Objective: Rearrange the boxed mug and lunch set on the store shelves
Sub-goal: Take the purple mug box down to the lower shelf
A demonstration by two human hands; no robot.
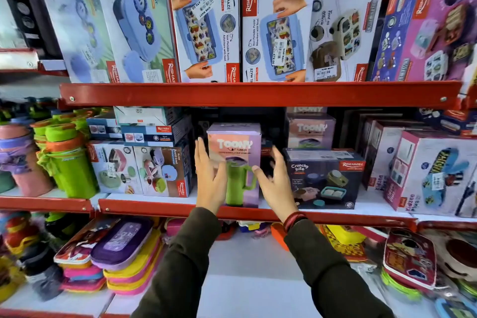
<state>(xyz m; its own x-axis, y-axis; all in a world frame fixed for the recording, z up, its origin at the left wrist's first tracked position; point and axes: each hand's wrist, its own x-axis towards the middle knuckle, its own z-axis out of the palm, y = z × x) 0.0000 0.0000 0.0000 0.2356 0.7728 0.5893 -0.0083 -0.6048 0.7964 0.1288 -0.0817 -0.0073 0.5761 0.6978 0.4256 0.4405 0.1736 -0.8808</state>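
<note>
A tall pink and lilac "Toony" tumbler box [237, 142], showing a green mug, stands upright on the middle red shelf [160, 206]. My left hand [209, 178] is open just in front of the box's left edge. My right hand [276, 183] is open in front of its right edge, fingers spread. Neither hand grips the box. A dark "Crunchy bite" lunch set box [324, 178] sits directly to the right of the tumbler box on the same shelf.
Lunch box cartons [204, 28] line the top shelf. More Toony boxes [311, 130] stand behind at the right. Green and pink bottles [67, 162] crowd the middle shelf's left end. Stacked flat lunch boxes [124, 253] and pouches fill the bottom shelf.
</note>
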